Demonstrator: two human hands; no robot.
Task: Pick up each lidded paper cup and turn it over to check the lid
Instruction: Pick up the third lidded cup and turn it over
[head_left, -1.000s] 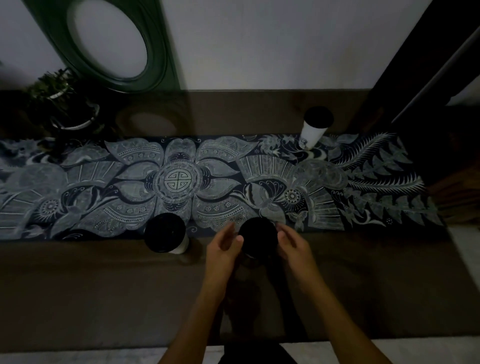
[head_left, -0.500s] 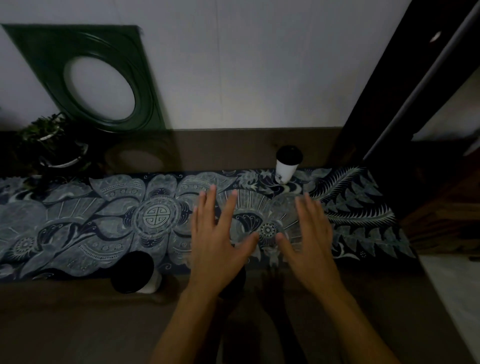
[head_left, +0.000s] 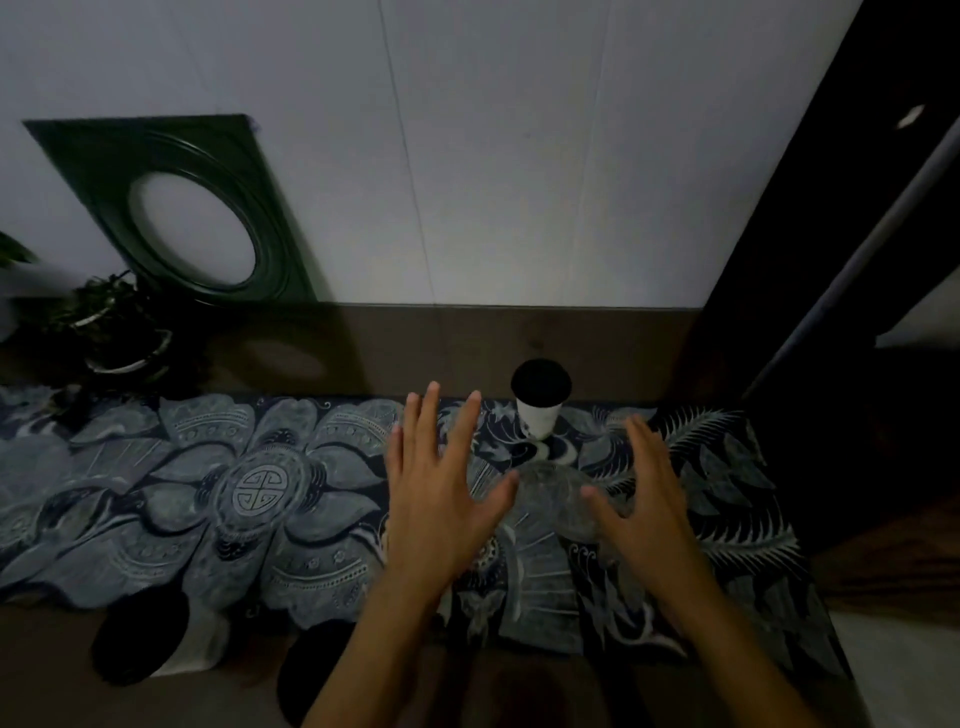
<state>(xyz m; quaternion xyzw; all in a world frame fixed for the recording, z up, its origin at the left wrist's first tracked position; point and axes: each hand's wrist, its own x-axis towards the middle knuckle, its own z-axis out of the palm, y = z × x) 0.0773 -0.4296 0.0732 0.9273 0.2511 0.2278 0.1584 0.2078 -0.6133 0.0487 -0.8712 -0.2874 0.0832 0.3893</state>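
Both hands, left hand (head_left: 441, 493) and right hand (head_left: 649, 499), empty with fingers spread, reaching toward far cup (head_left: 540, 402) upright on patterned cloth (head_left: 208, 483); advise gripping its white wall, not the black lid, before inverting.

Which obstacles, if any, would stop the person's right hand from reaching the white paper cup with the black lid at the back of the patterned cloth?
Probably none. The right hand is open and holds nothing, and only bare patterned cloth lies between it and the upright white paper cup with the black lid.
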